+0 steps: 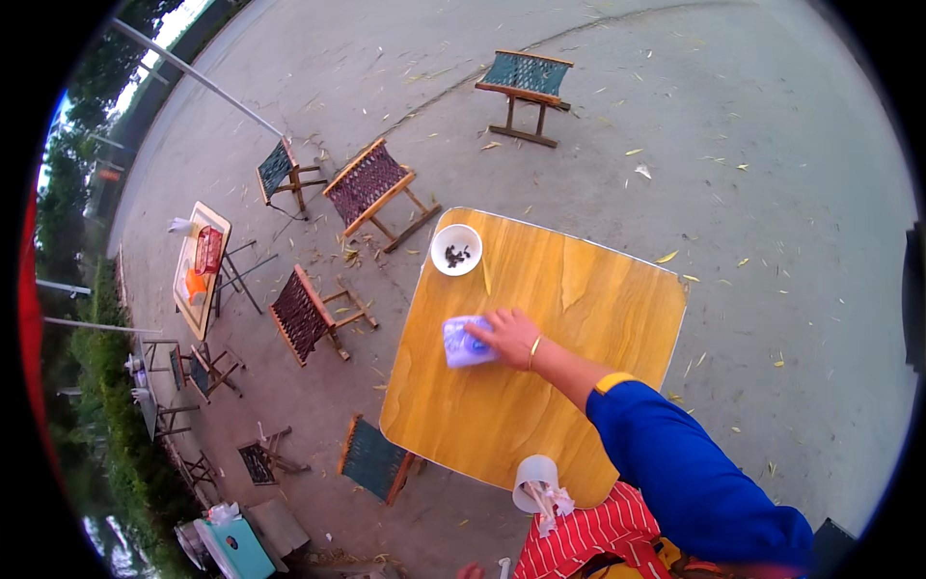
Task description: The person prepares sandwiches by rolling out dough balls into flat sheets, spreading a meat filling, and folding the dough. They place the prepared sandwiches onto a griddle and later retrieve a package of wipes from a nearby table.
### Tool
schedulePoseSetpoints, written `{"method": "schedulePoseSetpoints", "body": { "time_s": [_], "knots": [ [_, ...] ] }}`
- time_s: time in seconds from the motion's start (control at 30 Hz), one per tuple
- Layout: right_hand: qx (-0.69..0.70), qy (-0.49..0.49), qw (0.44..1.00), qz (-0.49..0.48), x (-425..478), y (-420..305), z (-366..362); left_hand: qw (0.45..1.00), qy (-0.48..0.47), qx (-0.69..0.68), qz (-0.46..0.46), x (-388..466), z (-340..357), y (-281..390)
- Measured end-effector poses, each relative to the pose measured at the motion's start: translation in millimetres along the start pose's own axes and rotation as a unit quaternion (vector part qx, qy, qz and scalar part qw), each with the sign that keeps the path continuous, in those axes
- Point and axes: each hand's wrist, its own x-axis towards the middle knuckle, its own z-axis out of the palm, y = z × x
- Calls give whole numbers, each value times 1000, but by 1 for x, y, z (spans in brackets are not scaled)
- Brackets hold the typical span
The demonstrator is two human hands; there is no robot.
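My right hand [512,340], with a gold bracelet at the wrist, grips the right end of a purple-and-white soft pack [463,346], probably tissues, over the wood-grain table [579,289]. The thumb lies across the top of the pack. Beyond it, near the far left corner, a white bowl [456,250] holds small dark bits. One yellow leaf [486,276] lies beside the bowl. At the table's near edge a translucent cup [536,472] leans over, with crumpled tissue and thin sticks at its mouth. Only fingertips of my left hand [471,572] show at the bottom edge.
Woven-seat folding stools stand left of the table, such as a purple one [370,184] and a green one [376,457]; another [527,76] stands beyond. A small side table [202,271] holds a red basket. A turquoise box [235,546] is at lower left. Leaves litter the pavement.
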Motion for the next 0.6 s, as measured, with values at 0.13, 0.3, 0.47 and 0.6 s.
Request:
{"method": "schedulePoseSetpoints", "body": {
  "time_s": [0.13,0.3,0.47,0.6],
  "knots": [
    [-33,110,926,360,24,61,-43,997,40,-58,39,-4,19,-5],
    [509,587,316,545,-159,277,-108,976,49,113,178,29,64,-83],
    [771,258,468,346,-192,145,-163,953,93,-243,156,50,99,-88],
    [901,-15,386,197,-185,-29,-177,894,79,-382,218,-37,48,65]
  ]
}}
